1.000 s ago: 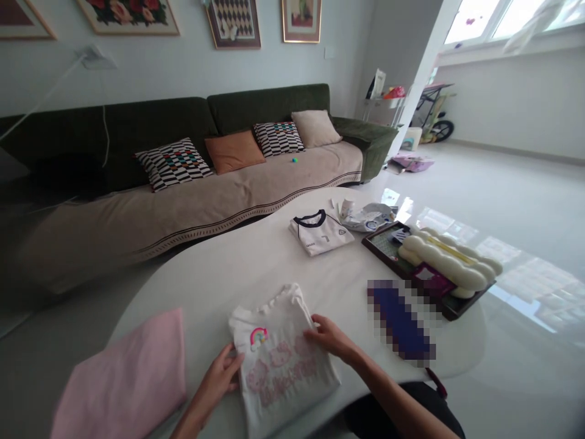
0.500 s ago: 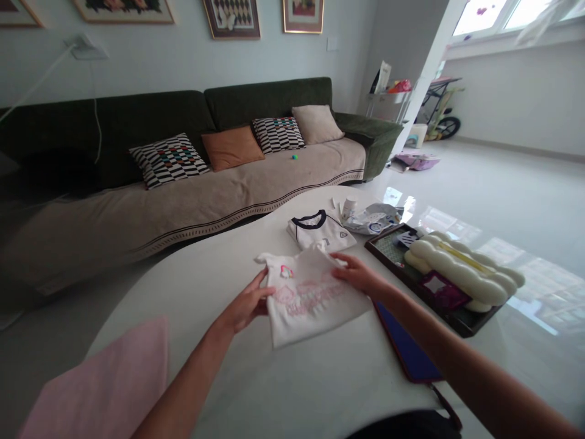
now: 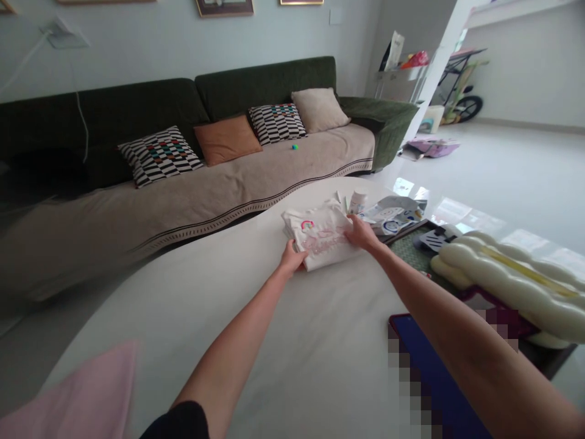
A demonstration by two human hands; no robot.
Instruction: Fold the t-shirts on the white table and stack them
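Note:
A folded white T-shirt [image 3: 326,235] with a rainbow patch and pink lettering lies over another folded white garment, whose edge shows at its left. My left hand [image 3: 292,258] grips the near left edge of the T-shirt, thumb on top and fingers underneath. At the right edge, my right hand [image 3: 360,232] holds the cloth, with its fingertips partly hidden. The navy-necked shirt seen earlier is covered at this spot.
A white bottle [image 3: 358,202] and a crumpled silver package [image 3: 395,213] sit just beyond the shirts. To the right are a dark tray [image 3: 423,256], a puffy cream item [image 3: 507,274] and a blue tablet-like object [image 3: 434,366]. Pink cloth [image 3: 91,396] lies at the near left.
Both hands have carried the pink-lettered T-shirt forward across the table and onto the navy-necked shirt, which it now covers. The view has tilted down slightly.

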